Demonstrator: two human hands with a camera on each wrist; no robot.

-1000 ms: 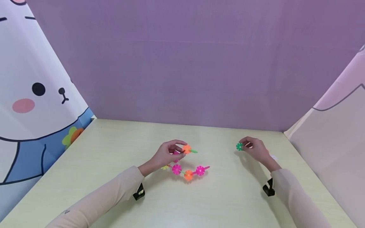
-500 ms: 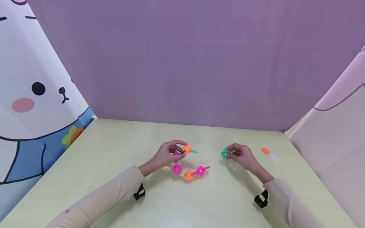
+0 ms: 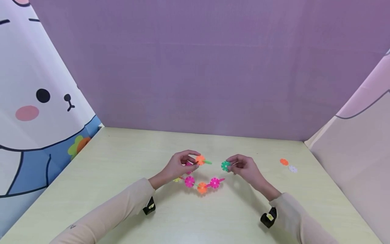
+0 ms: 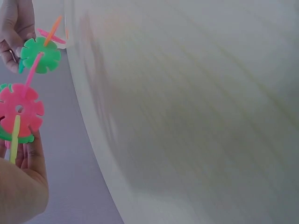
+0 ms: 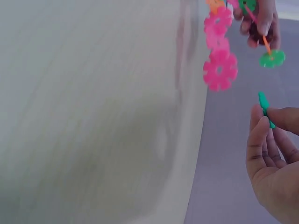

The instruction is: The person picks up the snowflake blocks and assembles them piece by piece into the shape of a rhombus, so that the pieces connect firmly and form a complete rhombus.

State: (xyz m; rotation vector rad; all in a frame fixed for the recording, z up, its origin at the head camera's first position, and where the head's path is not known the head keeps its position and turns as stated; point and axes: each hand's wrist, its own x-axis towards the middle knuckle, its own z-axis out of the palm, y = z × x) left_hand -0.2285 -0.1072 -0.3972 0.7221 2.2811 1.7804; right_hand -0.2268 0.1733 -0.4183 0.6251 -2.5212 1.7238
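Note:
My left hand (image 3: pixel 179 162) pinches one end of a chain of notched plastic discs at an orange disc (image 3: pixel 200 160), with a green disc (image 3: pixel 208 162) jutting edge-on beyond it. The rest of the chain curves below in pink, orange and yellow, and a pink disc (image 3: pixel 189 182) shows in its lower stretch. Part of the chain is hidden behind the left fingers. Between right thumb and fingertips, my right hand (image 3: pixel 246 167) holds a single green disc (image 3: pixel 225 165), a short gap away from the chain's green end. That same disc (image 5: pixel 264 105) appears edge-on in the right wrist view.
A loose orange disc (image 3: pixel 284 162) and a white disc (image 3: pixel 293 168) lie at the right on the pale table (image 3: pixel 195 220). A purple panel (image 3: pixel 195 67) rises behind the table, and a cartoon-printed sheet (image 3: pixel 58 128) stands along the left side.
The right hand has moved left with the green disc, from the table's right part to near the chain. The loose orange and white discs came into full view. The left hand stays put.

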